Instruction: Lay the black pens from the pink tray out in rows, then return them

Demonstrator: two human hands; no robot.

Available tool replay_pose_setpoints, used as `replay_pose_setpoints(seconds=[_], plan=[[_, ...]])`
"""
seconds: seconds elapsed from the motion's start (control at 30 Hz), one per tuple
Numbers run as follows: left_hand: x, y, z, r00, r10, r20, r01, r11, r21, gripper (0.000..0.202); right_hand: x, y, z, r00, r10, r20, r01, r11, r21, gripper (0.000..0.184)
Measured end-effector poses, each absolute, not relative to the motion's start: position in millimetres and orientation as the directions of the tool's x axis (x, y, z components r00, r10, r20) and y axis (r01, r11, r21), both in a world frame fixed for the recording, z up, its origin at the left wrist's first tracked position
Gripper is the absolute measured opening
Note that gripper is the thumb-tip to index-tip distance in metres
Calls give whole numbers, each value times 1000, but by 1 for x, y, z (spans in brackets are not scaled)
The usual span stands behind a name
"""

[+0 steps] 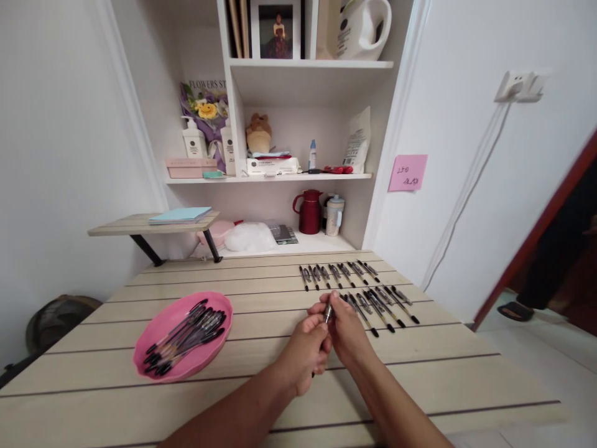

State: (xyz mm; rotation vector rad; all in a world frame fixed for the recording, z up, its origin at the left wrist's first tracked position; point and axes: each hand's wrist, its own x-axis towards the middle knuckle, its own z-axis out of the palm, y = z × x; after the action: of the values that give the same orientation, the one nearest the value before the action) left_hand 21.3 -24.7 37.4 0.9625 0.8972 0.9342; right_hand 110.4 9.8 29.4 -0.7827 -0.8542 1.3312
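Note:
Both of my hands meet over the middle of the wooden table [116,386]. My left hand [305,351] and my right hand [345,333] are closed together on one black pen [328,313], whose tip sticks up between the fingers. Just beyond them lie two rows on the table: a far row of pen caps [338,274] and a near row of uncapped pens [380,305]. A pink plate [158,323] to the left holds several more black pens [186,336].
A white shelf unit [308,177] behind the table carries bottles, a red jug [310,211] and a cup. A small raised wooden shelf [130,225] with a blue notebook stands at the back left. A pink note [407,172] hangs on the right wall. Another person's leg and sandal [517,309] show in the doorway.

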Motion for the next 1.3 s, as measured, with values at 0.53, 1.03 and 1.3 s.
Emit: replay_pose_setpoints(seconds=[0.53, 1.03, 1.3], plan=[[10, -14, 30, 418, 882, -215, -351, 376, 858, 30, 109, 14, 29, -114, 992, 44, -626, -38, -779, 38], [14, -15, 10, 468, 857, -215, -271, 371, 888, 40, 118, 29, 13, 199, 980, 25, -460, 116, -880, 30], [6, -14, 10, 500, 837, -222, -327, 421, 846, 37, 140, 40, 18, 233, 968, 92, -692, 232, -684, 19]])
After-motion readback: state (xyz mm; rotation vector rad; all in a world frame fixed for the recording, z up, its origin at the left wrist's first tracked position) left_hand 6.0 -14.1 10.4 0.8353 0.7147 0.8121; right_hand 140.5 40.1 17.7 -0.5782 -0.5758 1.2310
